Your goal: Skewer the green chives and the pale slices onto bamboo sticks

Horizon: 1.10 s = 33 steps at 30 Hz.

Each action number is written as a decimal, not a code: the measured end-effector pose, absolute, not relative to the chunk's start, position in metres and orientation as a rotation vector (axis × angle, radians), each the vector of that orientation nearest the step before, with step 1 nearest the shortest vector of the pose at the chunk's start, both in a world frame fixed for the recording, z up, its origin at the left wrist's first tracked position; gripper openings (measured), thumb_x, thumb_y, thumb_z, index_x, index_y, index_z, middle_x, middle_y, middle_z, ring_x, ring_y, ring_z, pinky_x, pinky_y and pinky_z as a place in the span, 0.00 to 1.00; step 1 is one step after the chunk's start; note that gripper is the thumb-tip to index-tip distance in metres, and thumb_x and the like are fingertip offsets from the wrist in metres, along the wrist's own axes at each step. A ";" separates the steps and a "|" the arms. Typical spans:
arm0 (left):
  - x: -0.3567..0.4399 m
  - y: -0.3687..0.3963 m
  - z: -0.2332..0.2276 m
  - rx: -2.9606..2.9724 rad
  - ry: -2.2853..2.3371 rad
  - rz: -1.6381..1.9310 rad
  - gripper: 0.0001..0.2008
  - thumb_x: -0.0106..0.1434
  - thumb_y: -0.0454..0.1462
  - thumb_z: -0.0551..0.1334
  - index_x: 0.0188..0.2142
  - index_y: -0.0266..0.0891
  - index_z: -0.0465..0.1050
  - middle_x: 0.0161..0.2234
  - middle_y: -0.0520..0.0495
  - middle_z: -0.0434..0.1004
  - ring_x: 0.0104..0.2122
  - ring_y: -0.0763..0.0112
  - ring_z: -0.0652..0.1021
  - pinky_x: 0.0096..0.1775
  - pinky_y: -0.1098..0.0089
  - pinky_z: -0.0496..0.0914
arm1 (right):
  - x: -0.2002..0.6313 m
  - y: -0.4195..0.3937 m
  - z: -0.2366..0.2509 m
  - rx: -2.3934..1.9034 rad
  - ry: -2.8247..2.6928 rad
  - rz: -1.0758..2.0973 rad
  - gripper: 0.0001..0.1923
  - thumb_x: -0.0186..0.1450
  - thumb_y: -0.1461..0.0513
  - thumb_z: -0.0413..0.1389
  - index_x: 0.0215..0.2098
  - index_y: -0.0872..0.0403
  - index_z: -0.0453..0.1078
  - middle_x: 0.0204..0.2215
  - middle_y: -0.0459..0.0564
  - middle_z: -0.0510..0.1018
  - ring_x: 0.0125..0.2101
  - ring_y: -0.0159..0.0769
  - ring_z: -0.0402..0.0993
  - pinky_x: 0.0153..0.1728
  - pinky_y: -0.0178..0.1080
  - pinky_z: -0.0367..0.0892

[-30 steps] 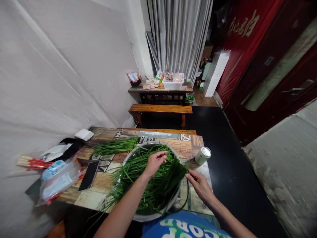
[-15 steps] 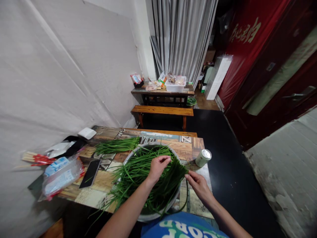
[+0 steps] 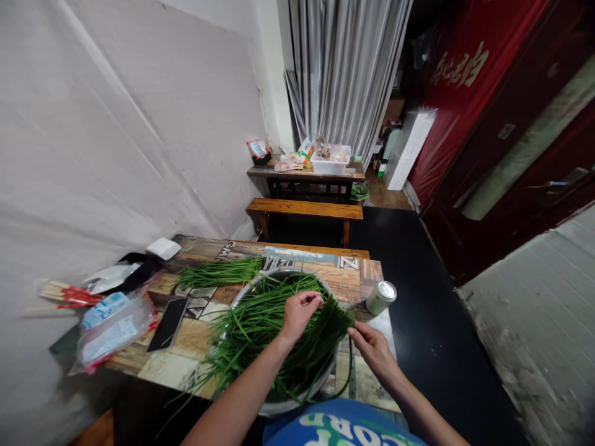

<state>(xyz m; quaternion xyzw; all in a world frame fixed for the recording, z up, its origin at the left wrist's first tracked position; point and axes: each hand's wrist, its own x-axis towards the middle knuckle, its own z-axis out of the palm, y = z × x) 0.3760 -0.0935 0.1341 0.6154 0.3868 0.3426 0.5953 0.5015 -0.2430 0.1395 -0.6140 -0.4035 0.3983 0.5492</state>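
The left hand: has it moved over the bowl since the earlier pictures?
Yes. The left hand has shifted slightly nearer the can, above the chives.

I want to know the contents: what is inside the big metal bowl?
The metal bowl holds a heap of long green chives; the greens hide its bottom.

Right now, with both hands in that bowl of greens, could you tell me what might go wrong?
The can lies tilted near the table's right edge, close to the right hand; a nudge could roll it off. Long chives hang over the bowl rim at the near side; pulling with the left hand may drag strands to the floor. The phone lies beside the greens and might get wet.
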 end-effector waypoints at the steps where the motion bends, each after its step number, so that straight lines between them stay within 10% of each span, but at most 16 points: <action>1: 0.376 -0.094 0.134 1.441 0.894 0.787 0.10 0.50 0.39 0.62 0.31 0.34 0.74 0.26 0.46 0.78 0.26 0.69 0.77 0.31 0.71 0.71 | 0.502 -0.243 0.138 -1.455 -0.951 0.945 0.14 0.61 0.57 0.51 0.34 0.58 0.73 0.19 0.43 0.63 0.22 0.29 0.56 0.23 0.31 0.54; 33: 0.381 -0.097 0.131 1.709 0.891 0.791 0.09 0.52 0.38 0.60 0.30 0.35 0.76 0.26 0.45 0.78 0.27 0.67 0.78 0.33 0.70 0.71 | 0.505 -0.245 0.132 -1.481 -0.875 0.985 0.22 0.57 0.47 0.52 0.31 0.58 0.72 0.15 0.42 0.59 0.19 0.28 0.52 0.18 0.30 0.50</action>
